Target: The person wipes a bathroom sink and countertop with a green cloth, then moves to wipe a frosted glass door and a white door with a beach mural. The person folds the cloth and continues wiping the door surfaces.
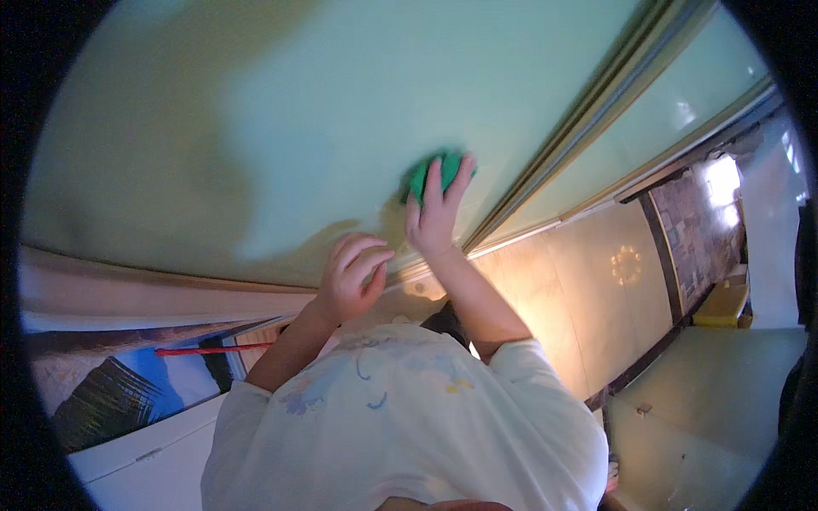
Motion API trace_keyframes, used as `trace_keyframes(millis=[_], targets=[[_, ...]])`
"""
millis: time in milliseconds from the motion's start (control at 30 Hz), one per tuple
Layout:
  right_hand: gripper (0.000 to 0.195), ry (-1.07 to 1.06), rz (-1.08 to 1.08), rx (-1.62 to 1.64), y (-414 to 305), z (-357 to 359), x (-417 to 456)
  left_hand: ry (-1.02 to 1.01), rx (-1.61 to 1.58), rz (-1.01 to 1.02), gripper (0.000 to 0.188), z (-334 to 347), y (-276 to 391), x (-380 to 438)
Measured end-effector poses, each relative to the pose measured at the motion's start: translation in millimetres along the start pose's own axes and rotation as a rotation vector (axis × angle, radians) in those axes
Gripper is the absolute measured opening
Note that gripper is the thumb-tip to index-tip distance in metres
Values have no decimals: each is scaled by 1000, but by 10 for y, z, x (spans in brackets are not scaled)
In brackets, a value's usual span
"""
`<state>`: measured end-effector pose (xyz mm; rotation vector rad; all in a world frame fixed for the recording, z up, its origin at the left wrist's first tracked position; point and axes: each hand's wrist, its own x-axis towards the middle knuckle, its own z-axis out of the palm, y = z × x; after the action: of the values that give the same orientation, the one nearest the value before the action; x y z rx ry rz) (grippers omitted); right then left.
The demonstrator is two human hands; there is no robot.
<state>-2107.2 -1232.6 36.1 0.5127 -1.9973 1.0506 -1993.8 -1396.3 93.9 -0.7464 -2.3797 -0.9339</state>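
A broad pale green, glossy panel (307, 128) fills the upper part of the view. My right hand (438, 211) presses a green cloth (447, 171) against it, fingers spread over the cloth, near the panel's lower right part. To the left and a little lower, my left hand (354, 274) is raised by the panel's lower edge with its fingers loosely curled and apart, nothing held in it. Whether its fingertips touch the surface cannot be told.
A ribbed trim strip (562, 144) runs diagonally right of the cloth, with more green panel beyond. At lower left are a painted picture (128, 389), a red rod or cord (214, 349) and a white surface (160, 457). A yellow object (722, 306) stands far right.
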Motion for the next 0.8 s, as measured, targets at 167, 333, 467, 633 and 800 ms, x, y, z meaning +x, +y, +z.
trace_keyframes(millis=[167, 333, 467, 633, 800], targets=[[72, 296, 3, 17, 217, -117, 621, -48, 14, 26, 23, 89, 34, 45], [74, 307, 797, 102, 478, 310, -425, -97, 34, -8, 22, 143, 17, 37], [64, 500, 1627, 1143, 685, 519, -1017, -163, 39, -27, 21, 185, -29, 114], [69, 473, 1378, 703, 415, 75, -52, -150, -35, -18, 19, 298, -38, 169], [79, 375, 345, 73, 413, -433, 681, -175, 11, 9, 18, 336, -18, 221]])
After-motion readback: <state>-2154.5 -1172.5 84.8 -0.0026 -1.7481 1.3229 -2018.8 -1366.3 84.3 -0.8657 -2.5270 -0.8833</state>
